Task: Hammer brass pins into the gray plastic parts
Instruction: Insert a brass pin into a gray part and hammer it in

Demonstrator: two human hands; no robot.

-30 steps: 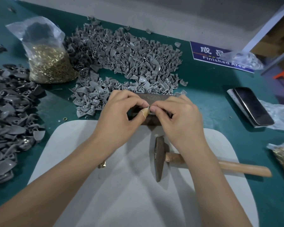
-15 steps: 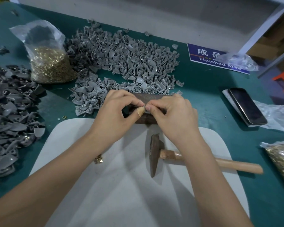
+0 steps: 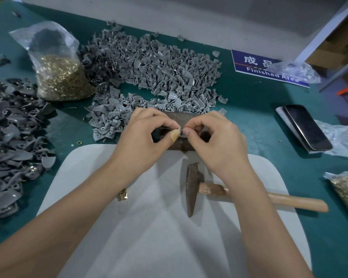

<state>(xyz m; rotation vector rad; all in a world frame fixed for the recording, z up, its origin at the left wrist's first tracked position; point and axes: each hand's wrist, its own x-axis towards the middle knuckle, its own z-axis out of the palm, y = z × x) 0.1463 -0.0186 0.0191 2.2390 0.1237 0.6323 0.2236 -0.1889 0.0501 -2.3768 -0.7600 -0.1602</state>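
Both hands pinching one gray part [image 3: 180,131] over block [image 3: 181,119]: left hand [image 3: 147,137], right hand [image 3: 213,141]. Hammer [image 3: 191,189] just below right wrist, handle running toward right table edge.

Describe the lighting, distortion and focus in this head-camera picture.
Head view: soft overhead light, with faint shadows of the arms on the white mat; wide-angle bending curves the table edge; the hammer looks sharp, the sign softer.
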